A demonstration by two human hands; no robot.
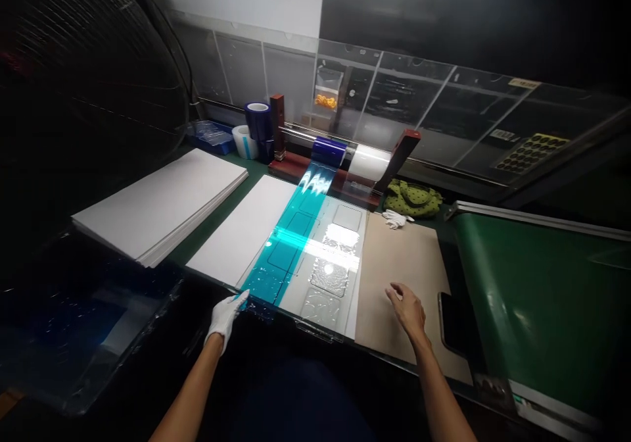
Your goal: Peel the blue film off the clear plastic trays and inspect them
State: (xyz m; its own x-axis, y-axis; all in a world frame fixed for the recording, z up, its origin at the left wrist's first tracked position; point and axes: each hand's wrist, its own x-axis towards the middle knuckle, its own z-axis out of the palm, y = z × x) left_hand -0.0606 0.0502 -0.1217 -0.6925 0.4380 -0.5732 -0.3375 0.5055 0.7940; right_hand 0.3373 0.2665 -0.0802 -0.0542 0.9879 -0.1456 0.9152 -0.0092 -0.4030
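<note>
My left hand [227, 317], in a white glove, is at the front edge of the table. Its fingers are closed on the near left corner of a strip of blue film [286, 258]. The strip runs back over a clear sheet [328, 274] with rounded rectangular outlines to a blue film roll [329, 151] on a stand. My bare right hand [408, 307] is above a brown board [399, 251], its fingers loosely curled and a little apart, with nothing seen in them. A white sheet [246, 231] lies under the left part of the work.
A stack of white sheets [162, 198] lies left. The red roll stand [397, 166] also carries a white roll [369, 162]. More rolls [259, 123] stand behind. A phone [451, 323], a loose glove [396, 219], a green dotted pouch [411, 198] and a green conveyor belt [537, 304] are right.
</note>
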